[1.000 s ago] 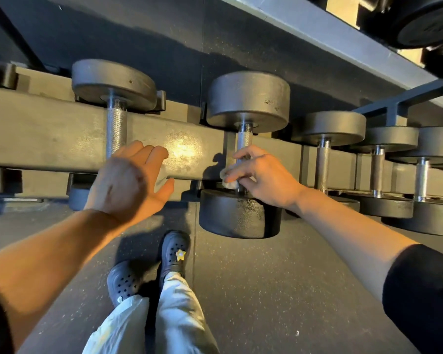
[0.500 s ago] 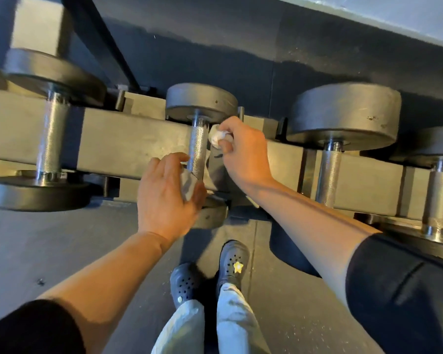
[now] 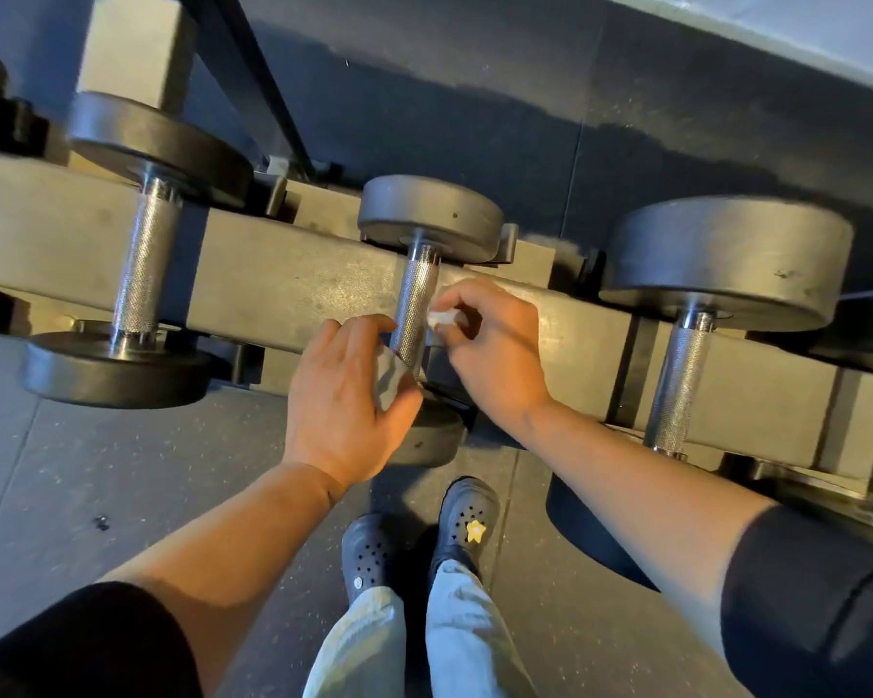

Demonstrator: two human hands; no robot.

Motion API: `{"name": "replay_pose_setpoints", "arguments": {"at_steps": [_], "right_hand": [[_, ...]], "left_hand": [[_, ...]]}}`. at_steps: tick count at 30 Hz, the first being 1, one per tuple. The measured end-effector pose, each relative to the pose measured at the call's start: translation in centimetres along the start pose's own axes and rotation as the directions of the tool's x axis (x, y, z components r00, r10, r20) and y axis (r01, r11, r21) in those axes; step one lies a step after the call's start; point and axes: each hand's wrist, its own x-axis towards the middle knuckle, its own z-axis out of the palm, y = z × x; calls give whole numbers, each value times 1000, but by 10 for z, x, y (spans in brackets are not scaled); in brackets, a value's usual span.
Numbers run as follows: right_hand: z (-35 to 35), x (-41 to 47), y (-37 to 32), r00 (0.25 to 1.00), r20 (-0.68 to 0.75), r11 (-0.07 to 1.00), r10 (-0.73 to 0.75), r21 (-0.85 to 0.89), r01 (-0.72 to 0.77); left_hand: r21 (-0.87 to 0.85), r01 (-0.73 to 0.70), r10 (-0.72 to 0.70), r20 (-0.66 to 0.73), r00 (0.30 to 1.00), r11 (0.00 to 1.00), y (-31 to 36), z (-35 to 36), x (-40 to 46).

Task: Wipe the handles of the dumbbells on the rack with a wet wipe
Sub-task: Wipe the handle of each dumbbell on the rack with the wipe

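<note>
- Nearest, the left hand (image 3: 341, 395) curls round a grey wet wipe (image 3: 390, 379) at seven o'clock of the knurled handle (image 3: 414, 314).
- The right hand (image 3: 490, 345) pinches a small white wad (image 3: 442, 318) at three o'clock, touching the handle.
- The wipe looks soft, light and limp, so bunching it suits; the dumbbell (image 3: 432, 219) looks heavy and stiff.
- Farthest, the rack (image 3: 283, 274); no containers show.

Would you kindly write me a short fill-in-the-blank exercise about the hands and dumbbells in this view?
1. The right hand pinches a white ____ beside the knurled handle of the middle dumbbell.
2. The left hand holds a ____ wipe against that handle's lower end.
3. The number of dumbbell handles showing with no hand at them is ____.
4. The yellow charm on the shoe is shaped like a ____.

Missing words: wipe; grey; two; star
</note>
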Motion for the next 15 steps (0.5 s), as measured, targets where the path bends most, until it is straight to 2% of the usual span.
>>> {"name": "replay_pose_setpoints", "arguments": {"at_steps": [4,9,11,13,15], "right_hand": [[1,-17,5,998,60,1000,-23,-13,24],[0,-32,9,974,226,999,-15,-37,24],[-3,-33,8,988,154,999,-3,-36,9],[-4,-29,6,999,-25,998,-35,-49,34],[-1,-23,3,991,-120,998,-53,-39,49]], "left_hand": [[4,0,0,-5,1000,1000,0,1,0],[-5,-6,6,-24,1000,1000,1,1,0],[-9,-11,10,-34,999,1000,1,1,0],[-7,-20,20,-47,999,1000,1,2,-1],[-2,-22,22,-49,999,1000,1,3,-2]]}}
